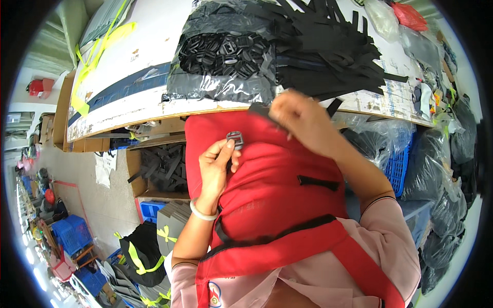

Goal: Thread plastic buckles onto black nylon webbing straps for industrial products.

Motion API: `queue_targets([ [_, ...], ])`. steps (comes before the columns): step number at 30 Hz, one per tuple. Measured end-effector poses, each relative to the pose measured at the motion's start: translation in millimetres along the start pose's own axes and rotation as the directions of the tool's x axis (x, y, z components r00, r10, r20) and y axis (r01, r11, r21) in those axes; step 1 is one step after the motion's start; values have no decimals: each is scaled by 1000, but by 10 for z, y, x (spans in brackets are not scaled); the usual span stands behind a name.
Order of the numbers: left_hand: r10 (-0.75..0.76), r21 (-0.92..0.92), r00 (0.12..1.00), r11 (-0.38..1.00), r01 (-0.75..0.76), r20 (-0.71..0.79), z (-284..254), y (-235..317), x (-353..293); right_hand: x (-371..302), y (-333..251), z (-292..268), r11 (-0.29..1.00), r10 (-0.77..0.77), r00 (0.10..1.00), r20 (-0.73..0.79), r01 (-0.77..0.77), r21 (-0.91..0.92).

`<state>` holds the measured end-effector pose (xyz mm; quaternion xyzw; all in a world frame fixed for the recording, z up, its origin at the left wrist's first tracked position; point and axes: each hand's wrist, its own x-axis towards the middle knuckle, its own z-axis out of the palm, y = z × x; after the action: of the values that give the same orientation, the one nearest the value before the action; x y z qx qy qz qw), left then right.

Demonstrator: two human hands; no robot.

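Observation:
My left hand (215,163), with a white bangle at its wrist, pinches a small dark plastic strap buckle (235,137) upright between thumb and fingers, in front of my red apron (277,205). To the right and a little farther off, my right hand (300,120) is closed and smeared by motion. A short piece of black webbing strap (261,110) sticks out from its fingers toward the left, also blurred. Beyond my hands, an opened plastic bag (221,87) on the table holds a heap of black buckles (226,55). Beside it lies a spread pile of cut black straps (334,51).
The white table's (138,108) front edge runs just beyond my hands. Below it on the left stands a cardboard box (134,172) of dark strap pieces. Yellow-green ribbon (95,61) lies at the table's left. Filled plastic bags (426,159) and a blue crate (398,164) stand at right.

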<state>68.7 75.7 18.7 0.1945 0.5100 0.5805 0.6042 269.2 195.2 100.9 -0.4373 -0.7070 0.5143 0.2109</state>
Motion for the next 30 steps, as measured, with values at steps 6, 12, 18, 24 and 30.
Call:
queue_targets([
  [6,190,130,982,973,-189,5,76,-9,-3,-134,253,543,808,189,926,326,-335,485],
  [12,383,444,923,831,-335,-20,18,-77,-44,-122,248,608,627,268,890,368,-452,635],
  [18,613,642,785,565,-518,94,23,-17,-11,-100,171,741,574,242,930,277,-367,732],
  [24,656,676,739,477,-562,151,2,22,-16,-100,232,814,602,176,962,207,-271,751],
  [30,611,698,771,474,-537,179,-10,-102,-25,-71,271,789,691,120,980,158,-197,695],
])
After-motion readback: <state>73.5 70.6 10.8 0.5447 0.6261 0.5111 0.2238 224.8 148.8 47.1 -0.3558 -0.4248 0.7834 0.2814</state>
